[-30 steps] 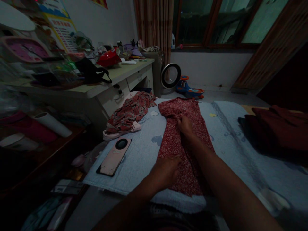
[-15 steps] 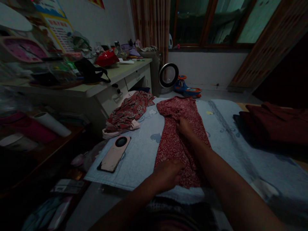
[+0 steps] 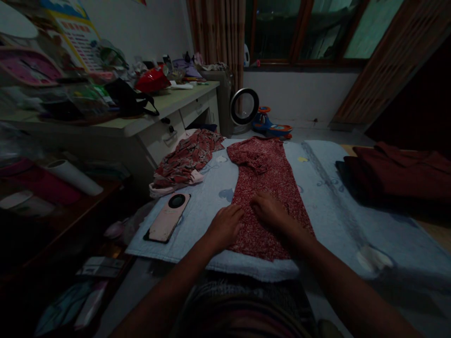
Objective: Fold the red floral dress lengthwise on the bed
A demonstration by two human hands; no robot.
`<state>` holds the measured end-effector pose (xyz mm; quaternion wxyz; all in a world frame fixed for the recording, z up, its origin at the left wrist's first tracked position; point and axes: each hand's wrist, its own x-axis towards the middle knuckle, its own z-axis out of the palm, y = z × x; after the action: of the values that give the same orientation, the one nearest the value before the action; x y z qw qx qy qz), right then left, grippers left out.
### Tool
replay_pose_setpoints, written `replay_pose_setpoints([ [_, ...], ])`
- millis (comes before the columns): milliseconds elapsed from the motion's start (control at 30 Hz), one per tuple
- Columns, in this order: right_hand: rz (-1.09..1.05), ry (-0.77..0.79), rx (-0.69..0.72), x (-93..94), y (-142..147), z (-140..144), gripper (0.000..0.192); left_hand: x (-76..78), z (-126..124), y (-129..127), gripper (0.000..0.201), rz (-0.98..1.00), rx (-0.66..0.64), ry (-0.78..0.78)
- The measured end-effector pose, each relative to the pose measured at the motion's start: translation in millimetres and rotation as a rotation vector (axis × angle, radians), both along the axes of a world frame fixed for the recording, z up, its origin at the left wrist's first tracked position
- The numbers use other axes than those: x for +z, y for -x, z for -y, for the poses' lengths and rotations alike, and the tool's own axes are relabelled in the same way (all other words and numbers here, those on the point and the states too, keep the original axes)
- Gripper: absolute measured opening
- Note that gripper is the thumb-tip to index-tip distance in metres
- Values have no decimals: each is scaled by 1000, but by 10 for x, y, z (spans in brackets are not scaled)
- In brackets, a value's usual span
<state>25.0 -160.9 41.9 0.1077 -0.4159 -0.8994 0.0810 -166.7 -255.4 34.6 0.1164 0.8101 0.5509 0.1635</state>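
Note:
A red dress with small white dots point(image 3: 269, 183) lies lengthwise on a pale blue blanket point(image 3: 338, 206), folded into a narrow strip. My left hand point(image 3: 225, 226) rests flat on the dress's near left edge. My right hand point(image 3: 269, 211) presses palm down on the cloth just beside it, the two hands almost touching. Neither hand grips anything; the fingers lie spread on the fabric.
A pink phone point(image 3: 167, 220) lies on the blanket's left edge. A crumpled patterned garment point(image 3: 186, 159) sits behind it. Dark red folded clothes point(image 3: 398, 173) are at the right. A cluttered desk point(image 3: 155, 119) stands at the left, a ring fan point(image 3: 243, 107) and toy car point(image 3: 271, 126) on the floor beyond.
My right hand slid back along the dress toward me. My left hand let go of the near hem and moved up beside it. The dress now lies flatter.

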Motion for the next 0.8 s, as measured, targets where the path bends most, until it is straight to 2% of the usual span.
replay_pose_setpoints([
  [133,57,-40,-5,-32,-19,109,25,-81,86,29,46,-71,-14,-1],
  [233,76,-41,51,8,-76,193,26,-104,180,28,56,-125,-16,25],
  [433,28,53,111,9,-257,389,68,-140,278,67,61,-150,-60,41],
  [500,21,103,126,-14,-303,423,83,-104,262,78,60,-133,-73,47],
  [600,25,164,133,-6,-335,439,97,-3,165,71,47,-82,-81,36],
  [700,-12,225,152,85,-336,409,90,99,-7,51,35,-48,-58,-7],
  [800,-96,300,175,214,-339,277,61,168,-195,52,33,-76,-60,15],
])
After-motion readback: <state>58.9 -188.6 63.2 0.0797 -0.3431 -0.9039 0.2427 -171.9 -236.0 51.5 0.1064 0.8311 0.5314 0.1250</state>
